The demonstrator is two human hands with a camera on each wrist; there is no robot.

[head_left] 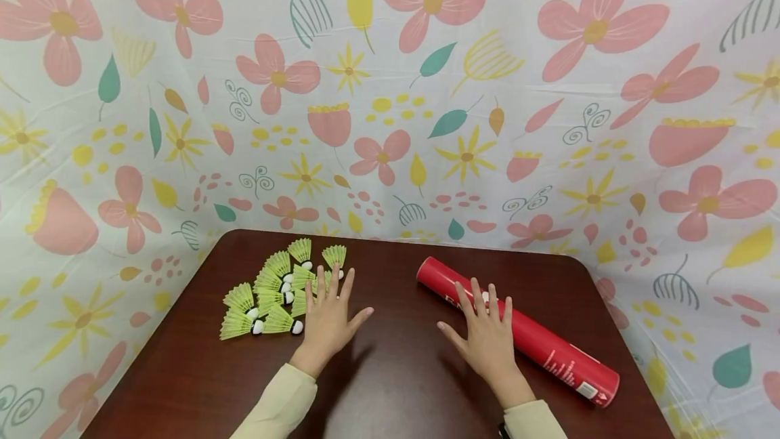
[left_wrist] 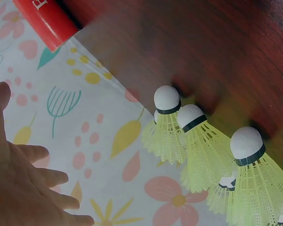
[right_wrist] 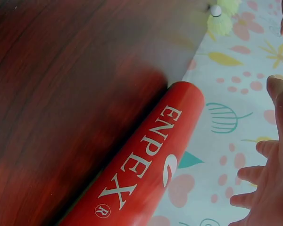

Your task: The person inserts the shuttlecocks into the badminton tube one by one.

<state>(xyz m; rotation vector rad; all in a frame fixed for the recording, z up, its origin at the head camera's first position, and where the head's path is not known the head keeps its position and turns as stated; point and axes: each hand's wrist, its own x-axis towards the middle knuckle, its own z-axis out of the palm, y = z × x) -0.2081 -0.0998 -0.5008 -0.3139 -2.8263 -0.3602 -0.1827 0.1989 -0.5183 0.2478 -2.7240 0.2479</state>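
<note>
Both hands lie flat with fingers spread, holding nothing. The left hand (head_left: 329,320) rests at the edge of the pile of yellow-green shuttlecocks (head_left: 277,290); the right hand (head_left: 487,334) is against the red tube (head_left: 518,330), lying diagonally on the dark surface (head_left: 396,371). Advisable: grip shuttlecocks by the cork, sparing the skirts, and steady the tube against rolling.

Both forearms in cream sleeves reach forward from the near edge of the table. The left hand (head_left: 328,320) is held flat, palm down, fingers straight and spread, thumb out to the right. The right hand (head_left: 487,337) mirrors it, palm down, fingers splayed, thumb pointing left. Neither hand grips anything.
</note>
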